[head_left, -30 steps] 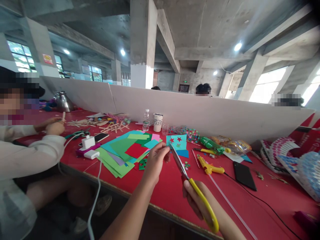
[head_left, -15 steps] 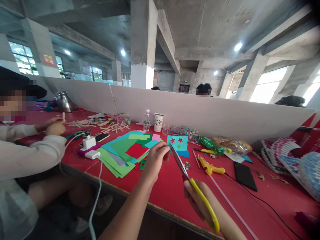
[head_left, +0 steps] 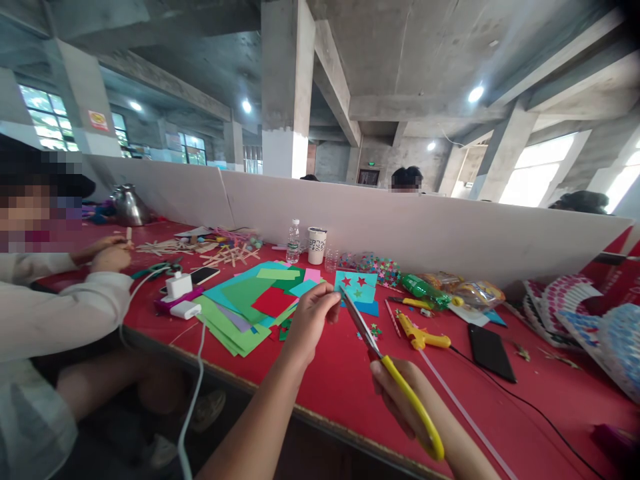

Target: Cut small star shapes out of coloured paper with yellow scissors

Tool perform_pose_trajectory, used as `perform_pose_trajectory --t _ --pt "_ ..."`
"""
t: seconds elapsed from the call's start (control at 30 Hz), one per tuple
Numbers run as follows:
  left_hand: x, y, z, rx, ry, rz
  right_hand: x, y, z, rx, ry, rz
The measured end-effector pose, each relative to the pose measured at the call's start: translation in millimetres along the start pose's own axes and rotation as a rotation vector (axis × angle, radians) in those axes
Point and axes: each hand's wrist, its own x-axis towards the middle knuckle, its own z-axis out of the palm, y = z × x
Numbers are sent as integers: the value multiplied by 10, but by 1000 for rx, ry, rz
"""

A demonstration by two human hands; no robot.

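Observation:
My right hand (head_left: 400, 403) grips yellow-handled scissors (head_left: 390, 373), blades pointing up and left toward my left hand. My left hand (head_left: 310, 320) is raised over the red table (head_left: 345, 380), its fingers pinched on a tiny piece that is too small to name, right at the blade tips. Behind the blade tips lies a cyan sheet with red and green stars (head_left: 357, 285). Left of my left hand is a fanned stack of green, red and blue paper (head_left: 255, 300).
A yellow glue gun (head_left: 420, 335) and a black phone (head_left: 490, 352) lie to the right, with a cable running off. A water bottle (head_left: 293, 241) and cup (head_left: 316, 245) stand by the white partition. A person in white sits left, handling wooden sticks.
The scissors and my right hand have drifted slightly down and to the right. My left hand keeps its pinch in almost the same place.

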Motion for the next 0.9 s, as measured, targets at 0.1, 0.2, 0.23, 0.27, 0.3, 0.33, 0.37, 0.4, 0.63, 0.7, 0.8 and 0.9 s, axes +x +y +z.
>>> perform_pose_trajectory --t 0.1,0.2,0.23,0.27,0.3,0.33,0.37,0.4,0.63,0.7,0.8,0.9 --pt "2 -7 0 -13 5 -5 14 16 11 18 6 -3" --pt "5 -13 16 -36 29 -20 42 34 35 31 16 -3" --pt "6 -17 23 -44 44 -29 54 39 44 28 20 -1" --pt "6 -21 31 -51 58 -35 67 43 52 24 24 -2" --pt "6 -26 37 -56 71 -39 79 46 58 18 30 -5" --pt "6 -33 41 -61 81 -42 90 48 63 11 37 -9" --pt "6 -42 45 -68 86 -44 99 48 65 5 46 -13" --pt "6 -52 46 -79 87 -46 104 48 67 0 53 -17" --pt "23 -139 13 -182 114 -79 49 61 73 28 34 -29" --pt "30 -146 -6 -192 126 -79 24 64 69 42 25 -29" --pt "32 -129 -30 -240 115 -85 3 60 47 40 15 -39" --pt "23 -105 -42 -324 83 -100 6 57 12 4 9 -44"
